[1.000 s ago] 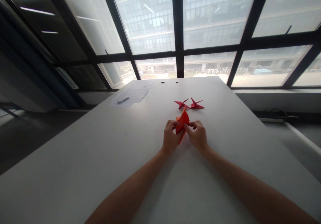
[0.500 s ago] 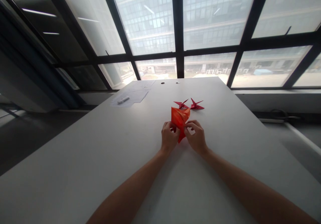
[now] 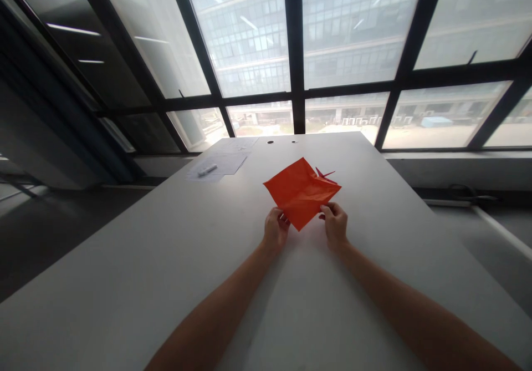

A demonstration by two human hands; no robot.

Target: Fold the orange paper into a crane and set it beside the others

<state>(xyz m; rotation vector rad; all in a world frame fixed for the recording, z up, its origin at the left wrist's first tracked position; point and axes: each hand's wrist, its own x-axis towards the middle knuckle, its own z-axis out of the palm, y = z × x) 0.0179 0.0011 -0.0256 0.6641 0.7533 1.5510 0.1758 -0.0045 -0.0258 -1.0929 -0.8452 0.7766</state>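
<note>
An orange-red sheet of origami paper (image 3: 300, 193), spread out in a diamond with creases across its right half, is held a little above the table. My left hand (image 3: 276, 228) pinches its lower left edge between thumb and fingers. On the lower right edge, my right hand (image 3: 334, 222) grips the paper with thumb and fingertips. Just behind the sheet a red folded paper crane (image 3: 326, 176) shows in part, its lower portion covered by the paper.
The white table (image 3: 199, 271) runs forward to tall dark-framed windows (image 3: 296, 44). Printed white papers (image 3: 233, 163) lie at the far left, with a white marker-like stick (image 3: 207, 170) on top. Two small holes sit near the table's far edge.
The orange-red paper, bunched and folded before, has been opened into a wide diamond. My hands have moved slightly apart. The sheet now hides one of the two red folded pieces behind it.
</note>
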